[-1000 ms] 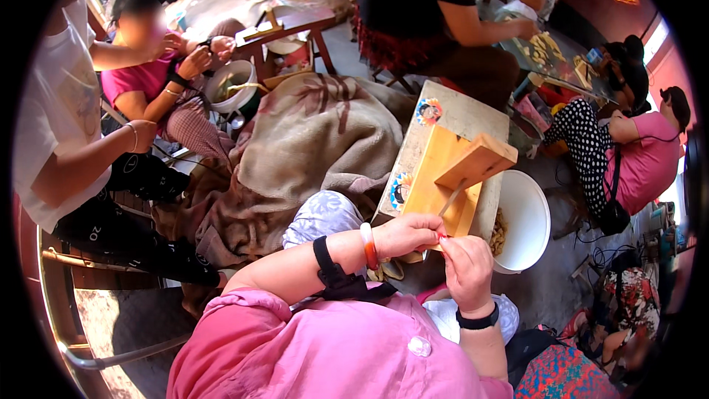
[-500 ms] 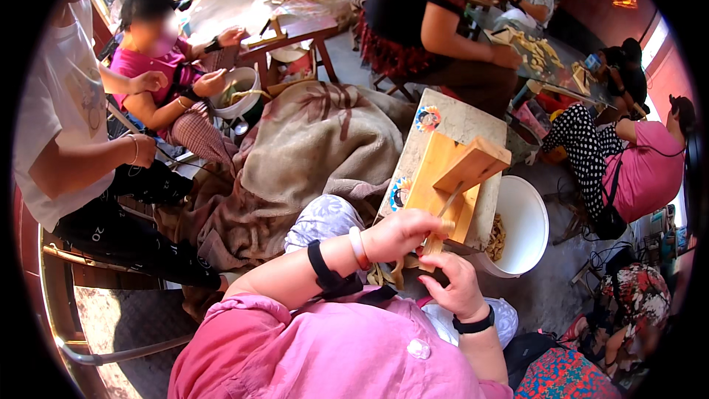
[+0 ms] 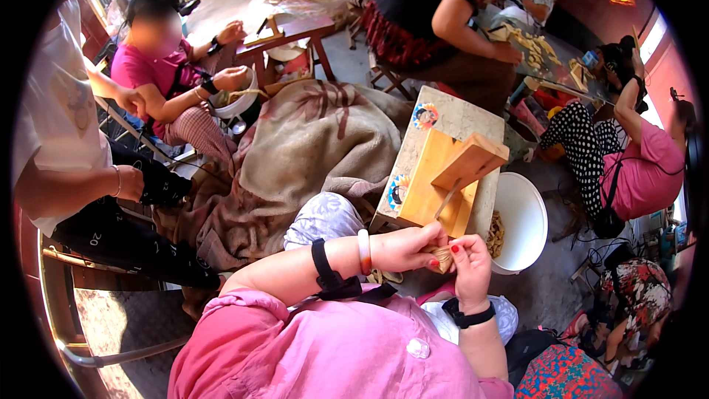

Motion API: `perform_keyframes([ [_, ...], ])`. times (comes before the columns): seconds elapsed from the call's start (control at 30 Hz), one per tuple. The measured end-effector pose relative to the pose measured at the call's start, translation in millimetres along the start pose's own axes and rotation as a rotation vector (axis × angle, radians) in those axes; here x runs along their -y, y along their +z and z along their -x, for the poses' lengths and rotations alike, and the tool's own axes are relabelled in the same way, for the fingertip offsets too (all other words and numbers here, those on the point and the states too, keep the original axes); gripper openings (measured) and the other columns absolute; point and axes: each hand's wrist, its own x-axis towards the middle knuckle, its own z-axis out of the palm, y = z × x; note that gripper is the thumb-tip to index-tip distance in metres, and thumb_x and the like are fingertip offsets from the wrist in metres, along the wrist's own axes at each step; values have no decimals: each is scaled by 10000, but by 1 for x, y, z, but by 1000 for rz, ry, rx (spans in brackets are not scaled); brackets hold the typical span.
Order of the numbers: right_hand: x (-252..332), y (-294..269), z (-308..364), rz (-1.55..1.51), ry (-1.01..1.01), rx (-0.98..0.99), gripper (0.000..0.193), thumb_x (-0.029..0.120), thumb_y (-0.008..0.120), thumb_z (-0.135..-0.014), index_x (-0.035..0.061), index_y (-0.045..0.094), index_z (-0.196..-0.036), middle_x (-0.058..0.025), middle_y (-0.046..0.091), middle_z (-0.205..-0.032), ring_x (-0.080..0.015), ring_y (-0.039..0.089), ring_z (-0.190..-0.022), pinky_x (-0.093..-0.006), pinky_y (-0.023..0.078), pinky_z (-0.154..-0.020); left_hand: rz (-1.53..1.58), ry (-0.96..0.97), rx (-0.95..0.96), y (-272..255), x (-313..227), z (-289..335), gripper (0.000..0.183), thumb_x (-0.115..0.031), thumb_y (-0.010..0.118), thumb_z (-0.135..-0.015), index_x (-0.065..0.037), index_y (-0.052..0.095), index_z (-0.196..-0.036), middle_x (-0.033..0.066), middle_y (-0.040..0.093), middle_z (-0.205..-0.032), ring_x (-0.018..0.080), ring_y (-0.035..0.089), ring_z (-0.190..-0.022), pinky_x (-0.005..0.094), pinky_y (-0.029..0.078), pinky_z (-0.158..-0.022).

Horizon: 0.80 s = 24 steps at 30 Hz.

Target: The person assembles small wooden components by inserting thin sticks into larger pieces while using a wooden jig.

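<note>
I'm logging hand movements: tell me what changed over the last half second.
The right grip rose from below the tan bundle to its right side; the left grip dipped slightly, holding it. The wooden stand and white bucket stayed put.

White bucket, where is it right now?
In the head view, the white bucket is right of centre, against the right side of the low table, above and to the right of the right hand.

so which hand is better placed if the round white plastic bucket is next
Probably the right hand: it is nearer the round white plastic bucket, while the left hand is farther left and grips the small tan ridged piece.
</note>
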Motion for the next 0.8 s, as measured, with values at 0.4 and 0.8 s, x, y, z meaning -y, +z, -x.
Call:
perform_keyframes([
  [0.4,18,-2,-2,-67,132,149,215,21,597,-896,37,554,-1106,-41,651,-902,-86,594,-762,-211,457,-656,-933,369,-160,-4,-10,-2,211,-134,621,-790,-103,585,-996,51,591,-813,260,622,-701,358,503,-580],
  [0.8,16,7,-1,649,-482,-149,194,-94,633,-760,29,530,-870,-104,564,-843,-250,583,-750,-335,485,-679,526,-303,-81,-6,18,1,143,-69,648,-912,-55,573,-1033,19,528,-1190,119,509,-1073,273,452,-903],
])
